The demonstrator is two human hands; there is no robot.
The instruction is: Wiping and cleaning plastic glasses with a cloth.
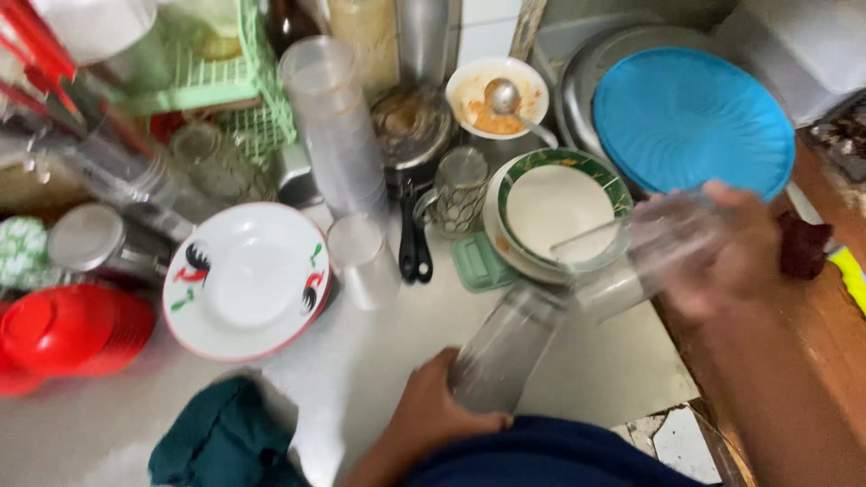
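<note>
A: Quick check, near to far. What's in your left hand (433,410)?

B: Your left is wrapped shut round the base of a clear plastic tumbler (502,353), low centre, just over the steel counter (379,361). Its long axis tilts up and to the right, mouth end pointing at your other hand.

A: And the right hand (722,261)?

B: Closed on a second clear tumbler (645,257), blurred, lying nearly sideways w/ its open end down-left. So the two mouths face each other, close but I can't tell if they touch. Left is the nearer hand.

A: Round about?

B: Teal cloth (221,437) by your left wrist. Farther: rooster-pattern plate (245,278), upturned cup (363,260), green-rimmed bowl (564,212). Far back: tall cup stack (334,126), blue round lid (690,117), bowl w/ spoon (496,95).
</note>
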